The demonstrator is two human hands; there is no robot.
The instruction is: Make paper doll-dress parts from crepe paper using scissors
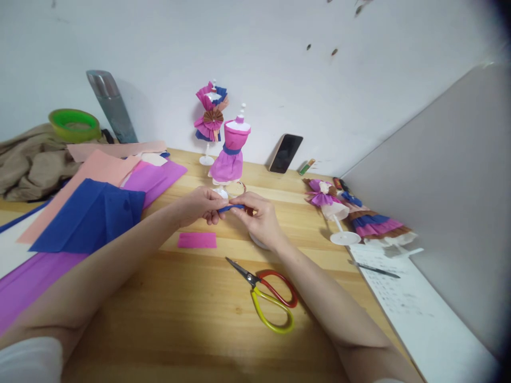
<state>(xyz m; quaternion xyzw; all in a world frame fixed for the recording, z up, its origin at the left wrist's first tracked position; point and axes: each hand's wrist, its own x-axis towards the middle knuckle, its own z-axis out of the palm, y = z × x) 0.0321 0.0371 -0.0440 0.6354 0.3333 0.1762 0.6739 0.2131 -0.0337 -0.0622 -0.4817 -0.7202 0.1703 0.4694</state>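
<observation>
A narrow blue crepe paper strip [232, 208] is stretched between my hands above the middle of the table. My left hand [203, 206] pinches its left end, and the fingers of my right hand [257, 213] are closed on the right part. Just behind them stands a small white dress form [240, 118] in a pink paper dress [227, 166] with a blue waistband. A pink paper rectangle [197, 240] lies flat below my left hand. Scissors [252, 279] with one red and one yellow handle rest, blades slightly apart, in front of my right hand.
Blue, peach and purple paper sheets [91, 218] pile up at left, near a tape roll [75, 125] and a bottle [114, 106]. Another dressed form [211, 119] and a phone [286, 153] stand by the wall. Dressed forms [377, 223], a pen [377, 270] and written paper [415, 314] lie right.
</observation>
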